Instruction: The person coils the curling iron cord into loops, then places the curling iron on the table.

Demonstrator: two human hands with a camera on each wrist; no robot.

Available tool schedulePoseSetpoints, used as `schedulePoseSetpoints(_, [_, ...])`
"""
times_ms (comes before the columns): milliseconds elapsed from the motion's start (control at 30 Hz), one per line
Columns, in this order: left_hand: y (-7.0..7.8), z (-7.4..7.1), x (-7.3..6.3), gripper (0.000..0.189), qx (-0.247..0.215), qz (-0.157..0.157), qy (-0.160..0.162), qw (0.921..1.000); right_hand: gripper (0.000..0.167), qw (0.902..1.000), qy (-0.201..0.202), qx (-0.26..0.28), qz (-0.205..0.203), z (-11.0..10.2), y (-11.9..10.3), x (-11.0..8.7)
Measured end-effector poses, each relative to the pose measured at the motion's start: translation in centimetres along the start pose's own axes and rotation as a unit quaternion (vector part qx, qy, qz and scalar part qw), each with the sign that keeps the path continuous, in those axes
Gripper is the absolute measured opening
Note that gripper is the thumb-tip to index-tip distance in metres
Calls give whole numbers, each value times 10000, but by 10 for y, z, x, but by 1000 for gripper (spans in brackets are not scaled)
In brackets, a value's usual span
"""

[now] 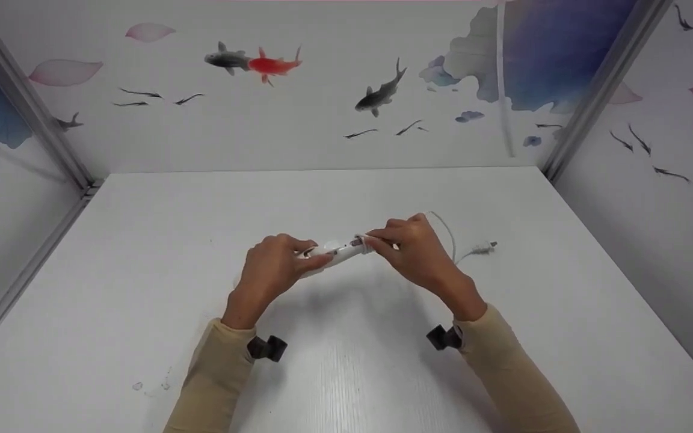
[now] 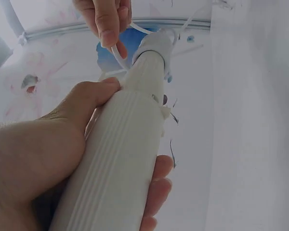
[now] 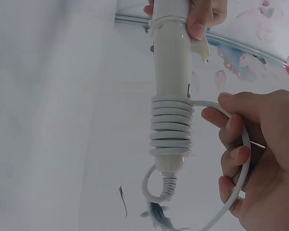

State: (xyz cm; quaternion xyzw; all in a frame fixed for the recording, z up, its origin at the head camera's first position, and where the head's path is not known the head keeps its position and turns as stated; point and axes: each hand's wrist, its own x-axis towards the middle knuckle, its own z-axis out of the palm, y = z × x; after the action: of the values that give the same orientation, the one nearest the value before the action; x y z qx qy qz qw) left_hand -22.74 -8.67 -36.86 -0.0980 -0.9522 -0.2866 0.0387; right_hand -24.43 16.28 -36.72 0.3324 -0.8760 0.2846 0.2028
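Observation:
A white curling iron (image 1: 344, 254) is held above the table between both hands, tilted up toward the right in the head view. My left hand (image 1: 271, 264) grips its thick ribbed body (image 2: 115, 159), thumb along one side and fingers round the other. Several turns of white cord (image 3: 171, 125) wrap the narrower handle end. With curled fingers my right hand (image 1: 418, 249) holds the loose part of the cord (image 3: 244, 173) beside the handle. A small lever (image 3: 201, 50) sticks out near the left hand's fingers. The far end of the iron is hidden by my left hand.
The cord's plug (image 1: 483, 247) lies on the white table (image 1: 346, 373) to the right of my right hand. White panels (image 1: 298, 132) printed with fish and petals enclose the back and sides. A black wrist camera (image 1: 268, 347) sits on each sleeve.

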Motion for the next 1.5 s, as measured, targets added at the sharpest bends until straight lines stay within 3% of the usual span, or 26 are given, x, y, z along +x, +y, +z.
schedulePoseSetpoints(133, [0,1,1,45,-33,-234,351,9991,18,9997,-71,-33,228,1,-3,1])
schedulePoseSetpoints(300, [-2,1,2,47,105,-356,744,9965,21,9965,-512,-24,663,1,-6,1])
schedulePoseSetpoints(567, [-5,-5,4,44,-283,-528,993,9933,24,9884,-1047,304,1055,-3,-4,0])
schedulePoseSetpoints(700, [-6,-8,4,48,-491,-690,983,9915,27,9830,-1135,728,1248,-4,-1,0])
schedulePoseSetpoints(1033, [-7,-13,5,49,-929,-707,1055,9875,29,9549,-1095,2006,1897,-4,7,4])
schedulePoseSetpoints(1267, [-7,-14,6,50,-1165,-698,981,9859,28,9442,-1245,2271,2035,1,11,6])
schedulePoseSetpoints(1500, [-7,-15,5,51,-1489,-656,694,9842,26,9442,-1550,2213,1882,6,17,4])
